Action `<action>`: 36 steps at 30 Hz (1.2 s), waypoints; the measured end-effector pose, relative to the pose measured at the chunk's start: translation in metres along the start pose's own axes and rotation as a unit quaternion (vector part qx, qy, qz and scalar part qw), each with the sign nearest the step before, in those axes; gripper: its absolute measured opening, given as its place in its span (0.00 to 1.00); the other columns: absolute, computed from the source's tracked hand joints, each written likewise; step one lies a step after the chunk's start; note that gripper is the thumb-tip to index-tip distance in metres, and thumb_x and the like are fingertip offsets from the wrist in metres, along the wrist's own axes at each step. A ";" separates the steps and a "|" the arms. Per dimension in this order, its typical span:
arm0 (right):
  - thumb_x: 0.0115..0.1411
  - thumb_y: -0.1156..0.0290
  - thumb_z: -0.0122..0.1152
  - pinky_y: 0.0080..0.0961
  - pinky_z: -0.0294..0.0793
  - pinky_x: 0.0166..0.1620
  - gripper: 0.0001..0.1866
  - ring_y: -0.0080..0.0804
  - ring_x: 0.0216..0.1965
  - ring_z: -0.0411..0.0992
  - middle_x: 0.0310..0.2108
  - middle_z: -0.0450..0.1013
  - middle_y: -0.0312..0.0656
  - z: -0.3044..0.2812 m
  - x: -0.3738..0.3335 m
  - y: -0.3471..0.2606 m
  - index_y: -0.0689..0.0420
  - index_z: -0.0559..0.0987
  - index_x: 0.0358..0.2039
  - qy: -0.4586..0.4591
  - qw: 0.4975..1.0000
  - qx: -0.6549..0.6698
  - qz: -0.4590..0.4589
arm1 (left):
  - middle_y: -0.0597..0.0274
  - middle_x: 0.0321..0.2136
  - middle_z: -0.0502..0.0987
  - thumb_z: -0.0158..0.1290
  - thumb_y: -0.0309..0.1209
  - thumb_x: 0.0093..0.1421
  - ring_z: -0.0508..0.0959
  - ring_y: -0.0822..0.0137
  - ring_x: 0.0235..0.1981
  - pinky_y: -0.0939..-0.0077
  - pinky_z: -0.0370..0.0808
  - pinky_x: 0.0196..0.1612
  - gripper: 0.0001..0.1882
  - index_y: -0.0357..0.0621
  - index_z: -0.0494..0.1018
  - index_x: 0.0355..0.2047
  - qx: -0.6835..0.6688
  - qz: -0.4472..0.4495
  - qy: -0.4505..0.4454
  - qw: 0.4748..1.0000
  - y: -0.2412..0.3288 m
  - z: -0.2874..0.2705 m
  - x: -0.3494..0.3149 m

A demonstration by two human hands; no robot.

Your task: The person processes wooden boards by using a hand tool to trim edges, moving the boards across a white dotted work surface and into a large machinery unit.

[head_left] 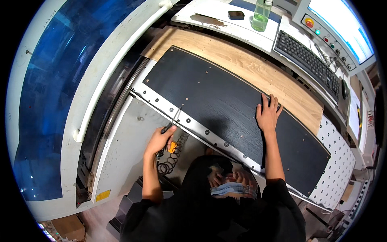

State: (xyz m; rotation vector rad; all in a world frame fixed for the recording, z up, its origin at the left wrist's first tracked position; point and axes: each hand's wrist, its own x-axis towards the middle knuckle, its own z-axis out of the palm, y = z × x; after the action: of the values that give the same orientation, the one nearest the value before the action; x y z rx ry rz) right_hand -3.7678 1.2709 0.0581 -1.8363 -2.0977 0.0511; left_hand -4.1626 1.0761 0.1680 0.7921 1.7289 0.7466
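Note:
My left hand [159, 141] is wrapped round a black air blow gun [166, 128] with a thin metal nozzle. The nozzle points away from me, its tip by the near long edge of a black panel [225, 92]. From the gun's lower end hangs a black coiled hose [164, 167]. Small round holes dot the panel, which lies flat on a metal table [193, 120]. My right hand [267, 115] rests with fingers spread over the panel's far edge. Beyond that edge, alongside, lies a wood-grain board [242, 59].
To the left stands a large machine cover [52, 109] with a blue window and a white rail [109, 76]. A white counter at the back holds a green-tinted bottle [261, 18], a small black box [236, 15], a keyboard [308, 60] and a mouse [344, 89]. A monitor [342, 24] stands far right.

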 end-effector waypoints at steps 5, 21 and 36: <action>0.67 0.58 0.54 0.70 0.41 0.72 0.27 0.54 0.72 0.54 0.69 0.60 0.51 0.001 0.001 0.004 0.46 0.71 0.67 0.020 1.000 0.000 -0.006 | 0.67 0.11 0.68 0.54 0.50 0.70 0.71 0.72 0.10 0.75 0.70 0.18 0.29 0.45 0.66 0.17 0.001 0.047 -0.065 0.997 0.038 0.033 0.060; 0.62 0.62 0.62 0.54 0.53 0.69 0.23 0.47 0.59 0.66 0.55 0.71 0.48 -0.005 0.013 0.008 0.49 0.78 0.58 0.072 0.995 0.063 -0.028 | 0.68 0.20 0.73 0.55 0.49 0.71 0.74 0.76 0.24 0.78 0.72 0.29 0.21 0.42 0.75 0.35 0.138 0.029 -0.621 0.771 0.042 0.117 0.039; 0.65 0.66 0.58 0.56 0.52 0.71 0.21 0.46 0.62 0.65 0.57 0.70 0.47 -0.005 0.010 0.001 0.49 0.77 0.59 0.062 0.997 0.042 -0.002 | 0.67 0.13 0.67 0.57 0.52 0.67 0.69 0.68 0.09 0.67 0.72 0.14 0.24 0.47 0.68 0.24 -0.169 0.006 0.131 0.977 0.001 -0.126 0.120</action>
State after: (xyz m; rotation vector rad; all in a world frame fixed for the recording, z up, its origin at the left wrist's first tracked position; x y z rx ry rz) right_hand -3.7659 1.2794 0.0652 -1.7393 -1.9843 0.0225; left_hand -4.3115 1.1598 0.1362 0.4862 1.7618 1.1584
